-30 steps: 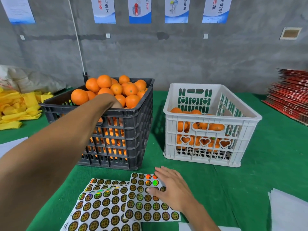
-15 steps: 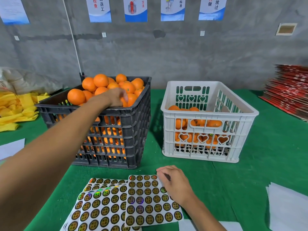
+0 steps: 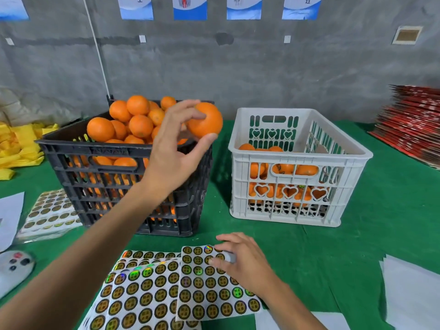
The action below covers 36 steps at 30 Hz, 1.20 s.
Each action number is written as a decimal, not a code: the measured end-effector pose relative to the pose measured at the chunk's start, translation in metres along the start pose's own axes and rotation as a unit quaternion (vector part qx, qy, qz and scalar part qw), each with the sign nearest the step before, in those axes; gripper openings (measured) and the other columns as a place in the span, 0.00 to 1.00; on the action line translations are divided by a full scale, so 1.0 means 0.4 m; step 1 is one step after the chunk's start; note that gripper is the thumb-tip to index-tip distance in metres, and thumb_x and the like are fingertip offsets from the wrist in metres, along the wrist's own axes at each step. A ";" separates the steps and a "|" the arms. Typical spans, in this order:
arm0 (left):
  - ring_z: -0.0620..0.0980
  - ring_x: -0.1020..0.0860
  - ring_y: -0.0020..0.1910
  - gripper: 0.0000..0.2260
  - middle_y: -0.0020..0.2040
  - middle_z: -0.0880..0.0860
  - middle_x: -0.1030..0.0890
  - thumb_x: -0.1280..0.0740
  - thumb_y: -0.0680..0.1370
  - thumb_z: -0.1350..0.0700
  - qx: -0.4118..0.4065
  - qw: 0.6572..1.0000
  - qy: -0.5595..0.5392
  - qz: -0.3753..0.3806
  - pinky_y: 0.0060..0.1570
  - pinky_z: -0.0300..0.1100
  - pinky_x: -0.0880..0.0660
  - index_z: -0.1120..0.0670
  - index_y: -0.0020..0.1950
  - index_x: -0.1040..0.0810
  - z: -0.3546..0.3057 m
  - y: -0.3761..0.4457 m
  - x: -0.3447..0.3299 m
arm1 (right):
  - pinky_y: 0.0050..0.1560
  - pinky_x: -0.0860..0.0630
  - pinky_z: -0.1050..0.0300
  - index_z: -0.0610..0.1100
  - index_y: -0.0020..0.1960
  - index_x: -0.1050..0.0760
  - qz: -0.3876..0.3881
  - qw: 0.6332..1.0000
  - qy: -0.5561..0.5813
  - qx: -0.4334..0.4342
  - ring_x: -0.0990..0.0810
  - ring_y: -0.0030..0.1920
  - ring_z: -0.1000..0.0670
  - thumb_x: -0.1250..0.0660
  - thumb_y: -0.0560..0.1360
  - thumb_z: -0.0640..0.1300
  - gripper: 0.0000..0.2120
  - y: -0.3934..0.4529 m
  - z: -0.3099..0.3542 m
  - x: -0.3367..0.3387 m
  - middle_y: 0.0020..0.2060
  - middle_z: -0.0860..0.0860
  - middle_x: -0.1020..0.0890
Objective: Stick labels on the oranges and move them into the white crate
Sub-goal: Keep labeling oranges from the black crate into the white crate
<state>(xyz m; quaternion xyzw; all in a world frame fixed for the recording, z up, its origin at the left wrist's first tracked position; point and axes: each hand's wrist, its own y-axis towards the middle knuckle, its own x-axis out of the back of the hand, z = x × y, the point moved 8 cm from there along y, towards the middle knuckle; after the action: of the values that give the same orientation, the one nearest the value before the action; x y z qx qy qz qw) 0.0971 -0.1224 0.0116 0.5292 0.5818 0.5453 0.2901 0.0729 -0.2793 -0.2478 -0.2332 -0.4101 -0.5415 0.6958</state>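
1. We hold one orange [image 3: 206, 120] in the left hand [image 3: 175, 151], fingertips above and thumb below, raised over the near right corner of the black crate [image 3: 123, 184]. It hangs clear of the heap of oranges [image 3: 133, 122] that fills that crate above its rim.

2. Our right hand [image 3: 240, 260] rests on the label sheet [image 3: 214, 287] lying on the green table cover [image 3: 369, 234]. Its fingers curl at the sheet's top edge, seemingly pinching at a single label; whether one is lifted we cannot tell.

3. The white crate [image 3: 297, 201] stands just right of the black one, apart from it, and is partly filled with oranges. More label sheets [image 3: 140, 296] overlap under the one in use, and another stack of sheets [image 3: 51, 210] lies at the left.

4. Handling, as we judge it: the orange is firm, round and moderately heavy for its size, with a dimpled rind that offers fair grip. A three-point hold across its widest part, as shown, should keep it from rolling out. Squeezing hard is needless and could bruise it.

5. The label is light, thin and limp, and it is likely to curl or stick to itself. We would take it by its edge and press it onto a smooth part of the rind facing us.

6. The fruit should be set down into the white crate, not dropped, since those below could bruise.
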 end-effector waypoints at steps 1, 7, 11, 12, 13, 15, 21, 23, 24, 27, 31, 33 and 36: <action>0.58 0.26 0.70 0.16 0.73 0.57 0.29 0.26 0.80 0.58 -0.005 1.000 -0.015 0.005 0.55 0.45 0.20 0.52 0.65 0.26 -0.003 -0.026 -0.016 | 0.78 0.48 0.53 0.59 0.70 0.25 -0.001 1.000 0.005 -0.003 0.39 0.75 0.60 0.34 0.76 0.67 0.25 0.000 -0.002 0.000 0.73 0.68 0.32; 0.57 0.23 0.67 0.19 0.75 0.55 0.30 0.27 0.81 0.55 0.043 0.994 -0.073 0.061 0.53 0.51 0.18 0.47 0.69 0.28 0.027 -0.236 -0.116 | 0.75 0.39 0.55 0.58 0.60 0.18 -0.028 0.999 0.013 0.029 0.34 0.65 0.64 0.33 0.77 0.64 0.17 -0.005 0.008 0.010 0.67 0.67 0.25; 0.59 0.14 0.46 0.20 0.60 0.50 0.19 0.28 0.82 0.51 0.282 0.941 -0.178 0.060 0.43 0.64 0.18 0.51 0.71 0.30 0.115 -0.440 -0.182 | 0.74 0.38 0.55 0.56 0.62 0.19 -0.043 0.998 -0.023 0.045 0.33 0.65 0.62 0.33 0.78 0.63 0.18 0.002 0.017 0.011 0.67 0.65 0.24; 0.60 0.14 0.44 0.21 0.56 0.49 0.18 0.28 0.82 0.50 0.329 0.924 -0.188 0.048 0.43 0.65 0.18 0.52 0.71 0.31 0.134 -0.480 -0.187 | 0.75 0.40 0.58 0.57 0.67 0.23 -0.039 0.998 -0.032 0.044 0.34 0.68 0.61 0.35 0.76 0.67 0.24 0.002 0.017 0.008 0.70 0.64 0.26; 0.60 0.14 0.42 0.20 0.56 0.48 0.19 0.28 0.82 0.50 0.363 0.911 -0.190 0.040 0.43 0.64 0.18 0.52 0.70 0.30 0.147 -0.506 -0.189 | 0.74 0.44 0.61 0.58 0.73 0.29 -0.032 0.998 -0.041 0.041 0.36 0.71 0.60 0.37 0.75 0.71 0.31 0.001 0.014 0.004 0.73 0.64 0.29; 0.60 0.14 0.42 0.18 0.57 0.47 0.20 0.29 0.82 0.50 0.396 0.898 -0.185 0.045 0.43 0.59 0.16 0.50 0.68 0.29 0.160 -0.528 -0.196 | 0.74 0.50 0.63 0.59 0.79 0.38 -0.015 0.997 -0.057 0.042 0.41 0.75 0.59 0.40 0.75 0.74 0.37 0.004 0.007 -0.001 0.77 0.65 0.36; 0.59 0.14 0.41 0.16 0.58 0.46 0.20 0.29 0.81 0.48 0.415 0.883 -0.217 0.030 0.41 0.42 0.17 0.48 0.66 0.28 0.149 -0.527 -0.199 | 0.76 0.47 0.60 0.56 0.71 0.24 -0.020 0.997 -0.059 0.042 0.40 0.76 0.59 0.38 0.76 0.70 0.29 0.010 0.006 -0.004 0.76 0.62 0.32; 0.59 0.13 0.41 0.18 0.56 0.47 0.19 0.28 0.81 0.46 0.413 0.883 -0.219 0.031 0.42 0.42 0.17 0.48 0.67 0.29 0.148 -0.528 -0.200 | 0.71 0.49 0.67 0.56 0.68 0.21 -0.041 0.997 -0.048 0.053 0.38 0.73 0.62 0.36 0.77 0.67 0.24 0.009 0.012 -0.001 0.73 0.64 0.28; 0.59 0.13 0.42 0.19 0.54 0.47 0.18 0.28 0.81 0.45 0.414 0.883 -0.220 0.033 0.42 0.43 0.17 0.47 0.68 0.29 0.148 -0.530 -0.201 | 0.69 0.49 0.69 0.56 0.66 0.20 -0.049 0.996 -0.042 0.058 0.37 0.72 0.63 0.35 0.78 0.65 0.22 0.008 0.016 0.002 0.71 0.65 0.27; 0.58 0.13 0.42 0.20 0.50 0.48 0.16 0.29 0.80 0.43 0.427 0.879 -0.208 0.040 0.43 0.46 0.16 0.45 0.69 0.30 0.153 -0.539 -0.203 | 0.68 0.41 0.66 0.56 0.62 0.17 -0.080 0.992 -0.053 0.081 0.31 0.65 0.64 0.35 0.80 0.61 0.16 -0.003 0.032 0.016 0.64 0.66 0.21; 0.56 0.13 0.43 0.20 0.55 0.44 0.18 0.29 0.80 0.43 0.440 0.876 -0.192 0.038 0.43 0.45 0.16 0.44 0.68 0.30 0.159 -0.543 -0.201 | 0.60 0.27 0.59 0.53 0.53 0.14 -0.136 0.973 -0.110 0.149 0.24 0.52 0.59 0.31 0.80 0.54 0.09 -0.028 0.078 0.042 0.51 0.63 0.16; 0.56 0.13 0.43 0.19 0.56 0.44 0.19 0.29 0.80 0.43 0.445 0.875 -0.189 0.040 0.43 0.44 0.16 0.43 0.68 0.30 0.159 -0.544 -0.201 | 0.58 0.26 0.59 0.50 0.50 0.15 -0.136 0.965 -0.134 0.182 0.23 0.49 0.57 0.30 0.79 0.51 0.07 -0.035 0.099 0.045 0.48 0.61 0.17; 0.55 0.13 0.43 0.18 0.57 0.41 0.20 0.30 0.80 0.43 0.447 0.875 -0.183 0.045 0.44 0.44 0.17 0.43 0.67 0.30 0.159 -0.544 -0.202 | 0.55 0.25 0.60 0.49 0.48 0.14 -0.151 0.947 -0.176 0.224 0.22 0.45 0.55 0.27 0.77 0.50 0.06 -0.045 0.123 0.057 0.44 0.59 0.17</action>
<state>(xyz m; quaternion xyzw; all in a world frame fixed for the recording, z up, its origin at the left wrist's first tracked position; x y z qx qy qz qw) 0.1120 -0.1429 -0.2279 0.7180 0.6759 0.1334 0.0992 0.0422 -0.2599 -0.2039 -0.0984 -0.6670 -0.4846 0.5573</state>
